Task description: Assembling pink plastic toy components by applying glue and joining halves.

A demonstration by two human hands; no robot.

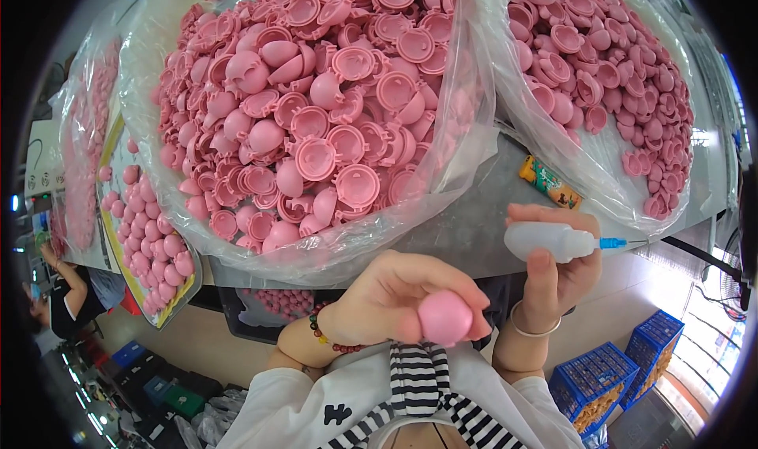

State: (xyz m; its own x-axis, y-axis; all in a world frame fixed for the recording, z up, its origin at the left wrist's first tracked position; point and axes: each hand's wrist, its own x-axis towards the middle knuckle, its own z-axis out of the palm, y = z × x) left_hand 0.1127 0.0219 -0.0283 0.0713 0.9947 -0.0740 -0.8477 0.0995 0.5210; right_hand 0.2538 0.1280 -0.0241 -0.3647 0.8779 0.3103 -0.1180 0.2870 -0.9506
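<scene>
My left hand (399, 295) is closed round a pink plastic ball (444, 318), held between thumb and fingers close to my chest. In my right hand (549, 279) lies a squeeze bottle (541, 241) of translucent white plastic, gripped by thumb and fingers. Its blue-based needle tip (612, 243) points to the right, away from the ball. Beyond my hands, a clear plastic bag (410, 228) spreads open with a heap of pink half shells (316, 159) in it. Some shells have small tabs at their rims.
A second bag of smaller pink shells (632, 93) lies at the right. A yellow-edged tray (170, 311) at the left holds several pink balls. A small printed tube (550, 182) rests between the bags. Blue crates (592, 378) stand on the floor. Another person's arm (71, 279) shows far left.
</scene>
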